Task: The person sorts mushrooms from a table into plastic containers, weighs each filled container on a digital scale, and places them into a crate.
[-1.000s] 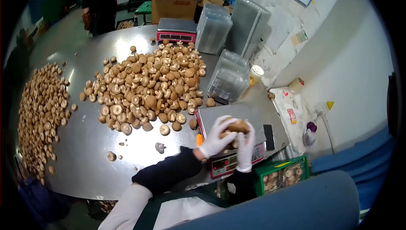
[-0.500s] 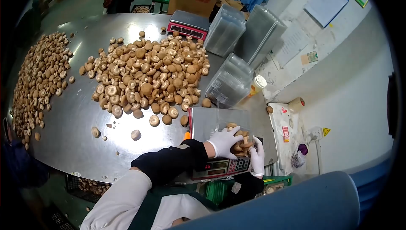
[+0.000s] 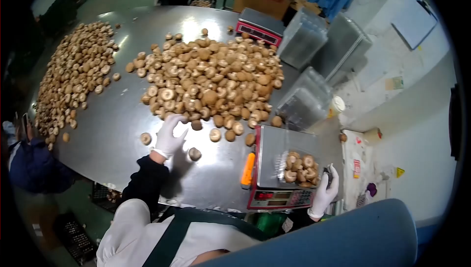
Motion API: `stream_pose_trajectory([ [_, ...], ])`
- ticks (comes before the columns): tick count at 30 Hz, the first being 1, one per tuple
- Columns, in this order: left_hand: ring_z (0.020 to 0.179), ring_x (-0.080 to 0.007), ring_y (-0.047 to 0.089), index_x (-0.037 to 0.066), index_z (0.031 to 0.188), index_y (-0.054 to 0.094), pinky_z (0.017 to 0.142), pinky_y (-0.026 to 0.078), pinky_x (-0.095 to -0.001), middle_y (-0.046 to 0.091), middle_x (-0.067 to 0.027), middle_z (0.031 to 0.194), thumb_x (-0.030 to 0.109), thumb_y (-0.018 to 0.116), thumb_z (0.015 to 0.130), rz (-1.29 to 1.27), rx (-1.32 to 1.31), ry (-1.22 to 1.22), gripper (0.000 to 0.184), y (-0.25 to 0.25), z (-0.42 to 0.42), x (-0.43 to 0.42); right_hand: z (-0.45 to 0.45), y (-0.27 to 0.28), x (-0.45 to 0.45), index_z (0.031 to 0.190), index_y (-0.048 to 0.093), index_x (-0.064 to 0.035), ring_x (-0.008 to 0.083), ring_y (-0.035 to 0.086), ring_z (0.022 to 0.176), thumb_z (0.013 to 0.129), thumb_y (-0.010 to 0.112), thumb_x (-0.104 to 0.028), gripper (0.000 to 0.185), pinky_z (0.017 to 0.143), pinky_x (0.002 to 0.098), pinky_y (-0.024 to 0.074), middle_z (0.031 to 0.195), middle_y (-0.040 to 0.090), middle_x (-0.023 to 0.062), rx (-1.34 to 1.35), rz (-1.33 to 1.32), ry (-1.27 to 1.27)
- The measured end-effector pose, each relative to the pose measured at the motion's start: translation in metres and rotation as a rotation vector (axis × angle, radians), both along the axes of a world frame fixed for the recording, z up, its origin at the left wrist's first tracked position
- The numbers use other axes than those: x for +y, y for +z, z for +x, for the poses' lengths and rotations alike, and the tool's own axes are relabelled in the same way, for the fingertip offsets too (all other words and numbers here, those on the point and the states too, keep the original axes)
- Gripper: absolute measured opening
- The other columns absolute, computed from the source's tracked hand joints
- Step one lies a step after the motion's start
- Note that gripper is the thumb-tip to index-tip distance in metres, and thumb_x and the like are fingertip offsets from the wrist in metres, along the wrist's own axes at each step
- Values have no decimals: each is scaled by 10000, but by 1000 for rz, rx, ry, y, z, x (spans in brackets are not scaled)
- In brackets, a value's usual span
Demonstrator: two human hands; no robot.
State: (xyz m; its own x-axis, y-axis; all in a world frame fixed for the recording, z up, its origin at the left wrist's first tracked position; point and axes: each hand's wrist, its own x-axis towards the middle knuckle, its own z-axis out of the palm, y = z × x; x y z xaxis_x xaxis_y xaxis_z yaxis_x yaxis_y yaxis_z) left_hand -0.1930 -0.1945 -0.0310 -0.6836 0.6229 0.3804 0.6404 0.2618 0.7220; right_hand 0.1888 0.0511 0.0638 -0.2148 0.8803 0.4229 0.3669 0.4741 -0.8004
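My left hand (image 3: 170, 135), in a white glove, hovers by the front edge of the big mushroom pile (image 3: 211, 78). Its fingers are curved and apart, with nothing visible in them. Close by, a loose mushroom (image 3: 195, 154) and another mushroom (image 3: 145, 138) lie on the metal table. My gloved right hand (image 3: 325, 193) is beside a clear plastic tray of mushrooms (image 3: 300, 169), thumb and fingers apart. A small dark shape shows between them; I cannot tell what it is. The tray rests on a red-edged digital scale (image 3: 274, 169) with a lit red display.
Left of the scale lies an orange-handled tool (image 3: 248, 170). Stacked clear trays (image 3: 306, 97) and a lidded cup (image 3: 337, 105) stand at the right, near the wall. A second scale (image 3: 260, 25) is behind the pile. More mushrooms (image 3: 73, 78) cover the far left, near another person's sleeve (image 3: 37, 166).
My left hand has left the tray on the scale and moved left to the pile's front edge. My right hand stays by the tray. The whole view has shifted.
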Motion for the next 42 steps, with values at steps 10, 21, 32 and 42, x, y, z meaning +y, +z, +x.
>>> stream_pose_trajectory([
  [10,1151,-418,460,177,1234,541,968,421,-444,418,-193,1355,325,660,798,-592,-12,315,475,-90,-25,-126,-215,-107,-137,1152,578,-29,328,501,1146,835,577,-134,334,992,393,386,1186,568,167,-301,-159,1087],
  [21,957,-351,557,66,1028,567,840,462,-394,517,-179,1047,68,601,801,-140,-238,246,229,-147,-66,-141,-283,-154,-132,1068,587,-91,312,544,1015,789,535,-92,284,830,460,466,938,589,95,-648,9,503],
  [32,944,-168,578,6,1158,479,843,468,-297,571,-94,1033,91,591,888,112,-484,265,304,-146,-77,-133,-266,-175,-98,1090,575,-124,341,624,838,827,555,-123,264,696,425,511,996,590,141,-648,-31,352],
  [42,958,-138,578,36,1160,514,852,469,-264,581,-43,1067,27,618,861,155,-411,-106,317,-66,-3,-28,-101,-31,-106,1214,575,-29,165,649,941,842,650,-112,389,818,264,502,1076,663,132,-59,-276,581],
])
